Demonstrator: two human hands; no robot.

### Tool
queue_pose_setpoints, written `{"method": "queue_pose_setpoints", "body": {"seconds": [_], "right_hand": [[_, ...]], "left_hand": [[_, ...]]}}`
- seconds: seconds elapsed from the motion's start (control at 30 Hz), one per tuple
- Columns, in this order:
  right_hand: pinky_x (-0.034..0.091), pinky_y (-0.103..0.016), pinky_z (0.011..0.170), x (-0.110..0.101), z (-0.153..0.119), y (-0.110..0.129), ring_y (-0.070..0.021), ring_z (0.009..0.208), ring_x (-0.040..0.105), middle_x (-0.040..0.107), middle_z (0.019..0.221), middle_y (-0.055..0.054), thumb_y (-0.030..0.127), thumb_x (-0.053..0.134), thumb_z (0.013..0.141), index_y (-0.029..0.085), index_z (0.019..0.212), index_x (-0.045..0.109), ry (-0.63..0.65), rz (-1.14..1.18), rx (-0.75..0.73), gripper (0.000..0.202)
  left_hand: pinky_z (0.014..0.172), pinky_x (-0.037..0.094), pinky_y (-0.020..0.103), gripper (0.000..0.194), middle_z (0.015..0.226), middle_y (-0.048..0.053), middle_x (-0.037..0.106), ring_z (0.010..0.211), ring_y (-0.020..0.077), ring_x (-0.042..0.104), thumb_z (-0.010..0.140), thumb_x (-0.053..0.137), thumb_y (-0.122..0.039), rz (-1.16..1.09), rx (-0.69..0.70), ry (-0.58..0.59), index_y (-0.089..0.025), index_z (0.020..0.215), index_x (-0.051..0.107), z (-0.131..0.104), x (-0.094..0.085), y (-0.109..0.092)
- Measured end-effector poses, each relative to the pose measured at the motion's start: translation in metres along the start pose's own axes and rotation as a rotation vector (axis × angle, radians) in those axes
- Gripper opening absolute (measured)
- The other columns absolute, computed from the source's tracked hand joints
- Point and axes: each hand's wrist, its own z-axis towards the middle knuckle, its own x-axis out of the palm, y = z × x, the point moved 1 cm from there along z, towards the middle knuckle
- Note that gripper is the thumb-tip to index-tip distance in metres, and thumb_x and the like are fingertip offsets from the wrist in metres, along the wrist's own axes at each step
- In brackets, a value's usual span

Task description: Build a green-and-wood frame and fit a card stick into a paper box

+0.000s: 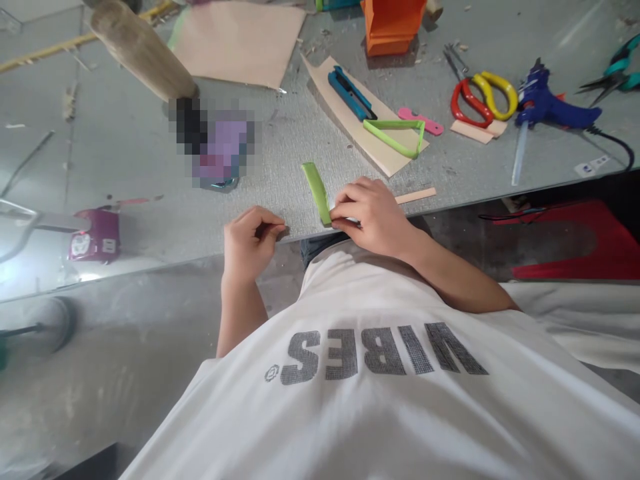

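Observation:
Near the table's front edge, my right hand [367,217] pinches the lower end of a green strip [316,192], which points up and to the left. To its left, my left hand [253,240] is closed at the same edge, thumb and fingertips together; whatever lies between them is too small to make out. A thin pale strip [417,195] lies just right of my right hand. Beyond it, a green triangular frame [397,138] and a teal cutter [350,93] rest on a tan sheet [367,141].
Scissors [483,100], a blue glue gun [555,100] and teal-handled pliers [617,70] lie at the right. An orange object [390,30] stands at the back. A wooden cylinder [145,50] is at the upper left, a purple box [95,235] at the far left.

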Motion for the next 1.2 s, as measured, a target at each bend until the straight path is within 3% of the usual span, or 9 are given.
{"method": "queue_pose_setpoints", "body": {"seconds": [0.13,0.3,0.5,0.67,0.8,1.0,1.2], "right_hand": [[0.039,-0.050,0.097,-0.006,0.002,0.001,-0.0348,0.117,0.057,0.078,0.120,-0.014,0.025,0.065,0.118,0.028,0.113,0.094,0.062,-0.045,-0.035,0.029],[0.039,-0.048,0.095,-0.014,0.006,0.000,-0.0327,0.111,0.055,0.074,0.116,-0.013,0.024,0.066,0.117,0.028,0.111,0.093,0.114,-0.078,-0.077,0.028],[0.038,-0.046,0.096,-0.017,0.015,-0.001,-0.0301,0.106,0.055,0.074,0.112,-0.013,0.022,0.070,0.114,0.023,0.109,0.093,0.175,-0.054,-0.080,0.023],[0.038,-0.043,0.097,-0.020,0.021,0.000,-0.0276,0.104,0.054,0.073,0.108,-0.011,0.021,0.076,0.112,0.021,0.107,0.093,0.213,0.000,-0.039,0.018],[0.038,-0.044,0.097,-0.021,0.022,0.004,-0.0275,0.104,0.054,0.073,0.107,-0.010,0.021,0.080,0.110,0.020,0.101,0.091,0.214,-0.009,-0.010,0.014],[0.038,-0.044,0.096,-0.015,0.021,0.010,-0.0279,0.104,0.055,0.075,0.108,-0.010,0.029,0.088,0.109,0.021,0.096,0.088,0.165,-0.014,0.019,0.015],[0.039,-0.045,0.095,-0.003,0.020,0.011,-0.0281,0.106,0.057,0.075,0.103,-0.009,0.030,0.092,0.107,0.020,0.087,0.082,0.073,0.004,0.030,0.025]], "left_hand": [[0.072,0.063,0.035,0.016,0.084,0.005,0.083,0.080,0.0224,0.079,0.087,0.073,-0.015,-0.019,0.070,0.003,-0.027,0.081,0.083,0.000,0.001,-0.001],[0.087,0.065,0.044,0.005,0.093,0.006,0.084,0.089,0.0262,0.078,0.090,0.082,-0.023,0.029,0.091,0.047,-0.028,0.088,0.084,0.003,0.008,-0.010],[0.080,0.058,0.041,0.017,0.080,0.003,0.073,0.077,0.0232,0.067,0.100,0.078,-0.028,0.105,0.060,0.081,-0.026,0.084,0.076,0.009,0.019,-0.012],[0.075,0.054,0.039,0.023,0.077,0.003,0.069,0.074,0.0231,0.063,0.105,0.074,-0.030,0.125,0.121,0.056,-0.026,0.082,0.073,0.008,0.018,-0.006],[0.072,0.052,0.040,0.039,0.072,0.003,0.065,0.071,0.0238,0.061,0.116,0.068,-0.045,0.108,0.183,0.022,-0.027,0.081,0.066,0.004,0.016,-0.002],[0.067,0.046,0.037,0.061,0.076,0.003,0.066,0.068,0.0225,0.062,0.126,0.046,-0.074,0.114,0.156,-0.006,-0.028,0.088,0.061,0.000,0.020,0.002],[0.065,0.044,0.038,0.072,0.071,0.004,0.062,0.065,0.0224,0.059,0.126,0.036,-0.081,0.158,0.147,0.036,-0.028,0.081,0.055,0.002,0.017,-0.001]]}}
